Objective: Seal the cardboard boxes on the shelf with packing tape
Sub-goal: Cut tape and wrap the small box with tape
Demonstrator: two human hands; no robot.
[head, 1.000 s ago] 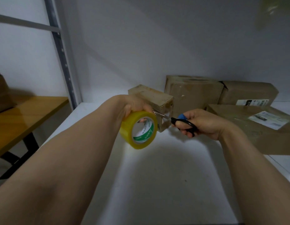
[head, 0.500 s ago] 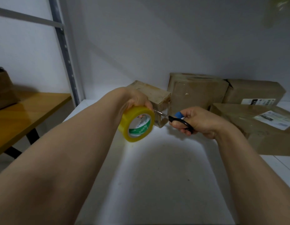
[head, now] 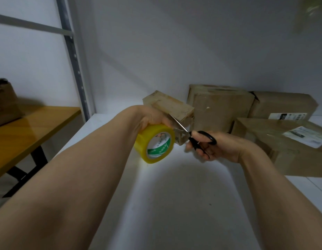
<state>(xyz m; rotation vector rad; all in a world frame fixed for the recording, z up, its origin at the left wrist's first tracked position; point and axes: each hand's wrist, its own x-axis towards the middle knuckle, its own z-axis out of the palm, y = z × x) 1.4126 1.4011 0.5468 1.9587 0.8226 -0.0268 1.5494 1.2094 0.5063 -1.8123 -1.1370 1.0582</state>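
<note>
My left hand (head: 151, 120) grips a yellow roll of packing tape (head: 154, 143) with a green and white core, held above the white shelf (head: 174, 204). My right hand (head: 216, 147) holds black-handled scissors (head: 198, 138); the blades are spread apart and point up-left at the stretch of tape between the roll and a small cardboard box (head: 170, 107). That box stands just behind the roll, with clear tape running down its front face. My left hand hides the box's lower left part.
Three more cardboard boxes sit at the back right: a tall one (head: 219, 105), one with a label (head: 283, 105), and a flat one (head: 290, 147) in front. A metal upright (head: 73, 56) bounds the shelf's left side. A wooden table (head: 26, 130) stands beyond it.
The scissors have swung so the handles show more and the blades have spread wider at the tape. The roll has dropped slightly; the view has shifted a little.
</note>
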